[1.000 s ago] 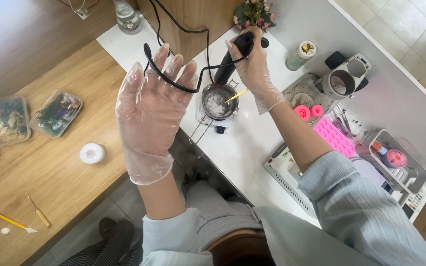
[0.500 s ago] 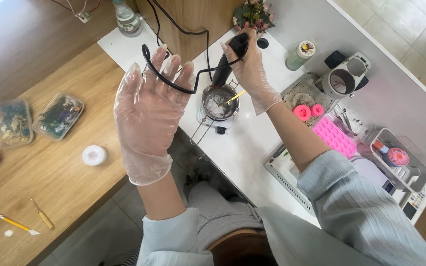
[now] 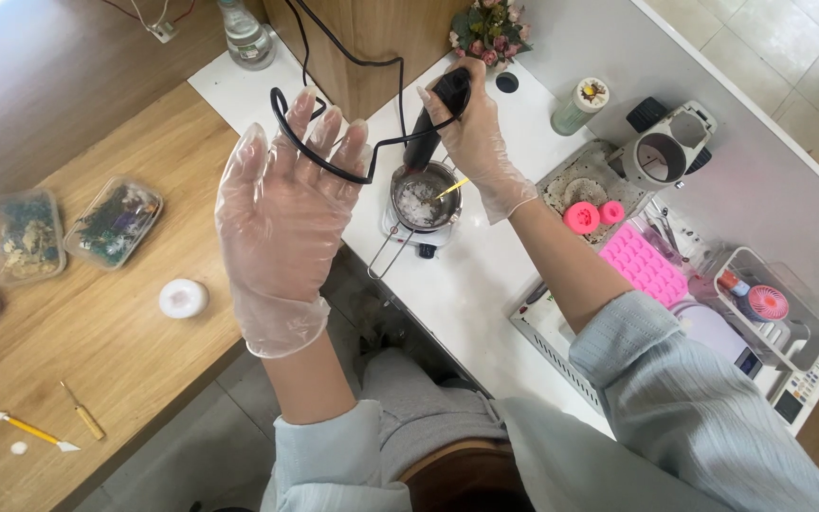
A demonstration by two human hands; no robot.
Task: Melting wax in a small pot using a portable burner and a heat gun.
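Nearest, the left hand [image 3: 282, 223] is spread flat open, one black cord [image 3: 334, 171] looped over its fingers. Farther right, the right hand [image 3: 474, 133] is closed around one black heat tool [image 3: 433, 118], angled down just above one small metal pot [image 3: 423, 201], with a yellow stick [image 3: 454, 187] resting in it.

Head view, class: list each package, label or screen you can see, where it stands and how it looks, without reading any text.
Clear lidded tubs on the wooden table, left: dried flowers inside.
Green cylinder jar on the white counter, back: white lid with a round picture label.
Clear bottle at the counter's far corner: pale label.
White device at the right edge: small dark screen.
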